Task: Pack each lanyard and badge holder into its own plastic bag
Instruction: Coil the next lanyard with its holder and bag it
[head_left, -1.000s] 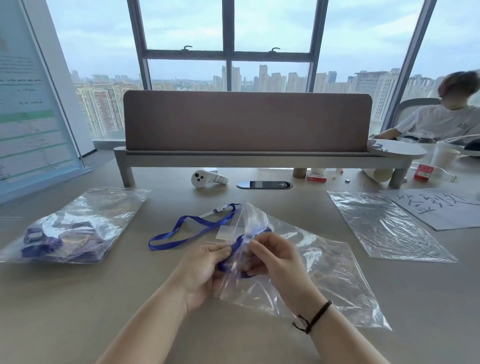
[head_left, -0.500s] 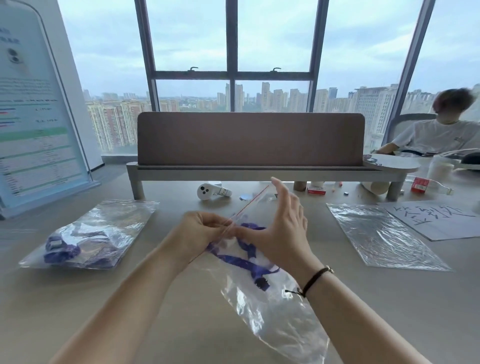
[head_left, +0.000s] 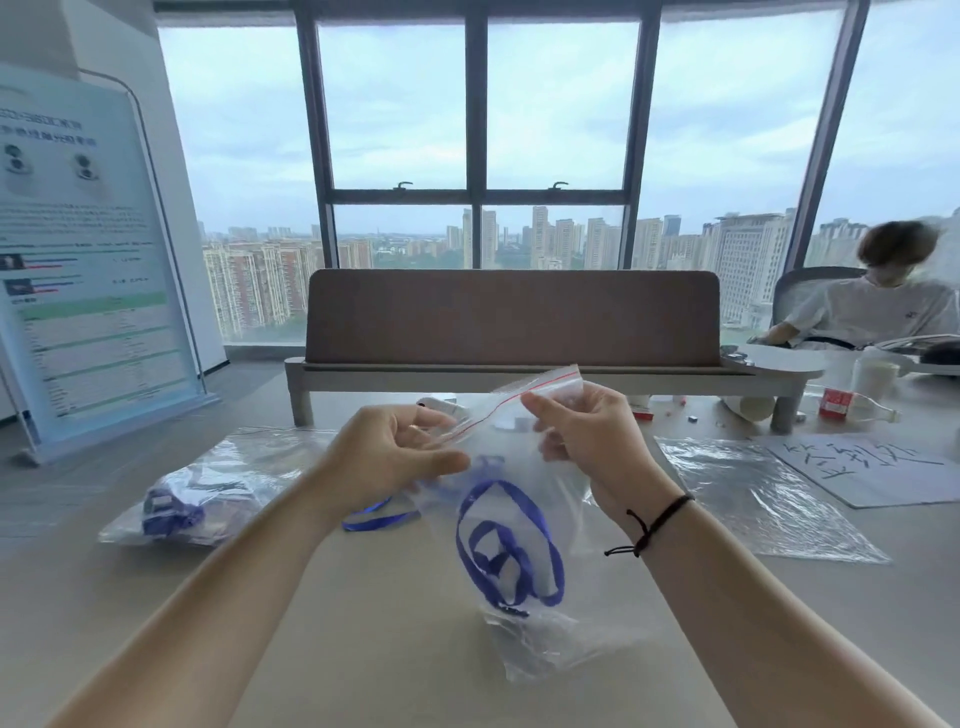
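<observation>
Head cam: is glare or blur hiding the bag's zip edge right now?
Head view: backlit by the window, yet the bag's red zip line reads clearly between the left hand and right hand; slight motion blur on fingers and plastic; glare only on the spare bags; wide-angle bending at the edges.

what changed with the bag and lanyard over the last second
The zip bag went from lying on the table to being held up by its red-lined top, gripped by the left hand and right hand. The blue lanyard dropped lower inside it. The filled bag and the empty bags stayed put.
</observation>
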